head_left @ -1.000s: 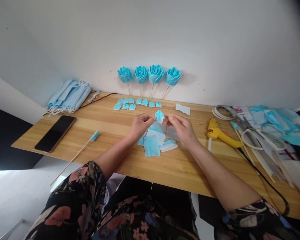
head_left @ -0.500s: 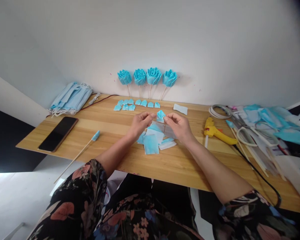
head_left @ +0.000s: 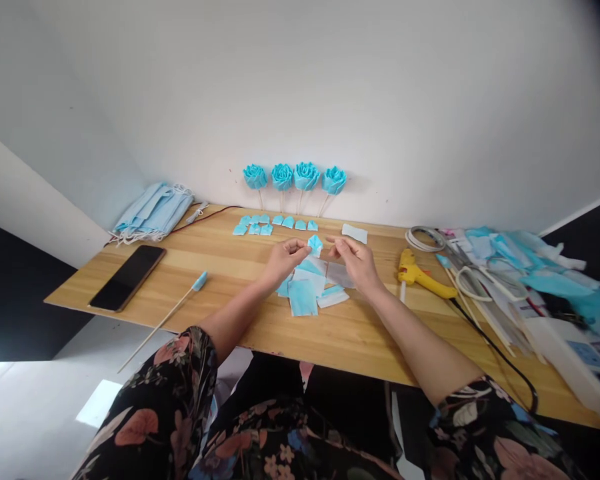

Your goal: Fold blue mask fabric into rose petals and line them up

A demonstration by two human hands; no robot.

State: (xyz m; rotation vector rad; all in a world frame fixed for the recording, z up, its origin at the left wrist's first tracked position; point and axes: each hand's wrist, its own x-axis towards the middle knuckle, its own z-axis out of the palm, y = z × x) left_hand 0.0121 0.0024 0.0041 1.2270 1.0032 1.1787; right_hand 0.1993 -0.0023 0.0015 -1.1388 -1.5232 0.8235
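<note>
My left hand pinches a small folded blue fabric piece by its left side. The piece has a pointed top and is held up over the table. My right hand is just to the right of it, apart from it, with the index finger stretched out and nothing visible in the fingers. Below the hands lies a loose pile of cut blue and white fabric squares. Behind them, folded blue pieces sit in short rows, with a white strip to their right.
Several blue fabric flowers on sticks lean at the wall. Left are face masks, a phone and a blue-tipped stick overhanging the edge. Right are a yellow glue gun, scissors, a cable roll and fabric scraps.
My right hand has let go of the folded fabric piece and moved slightly right, its index finger now extended. My left hand still holds the piece. The view has tilted up slightly.
</note>
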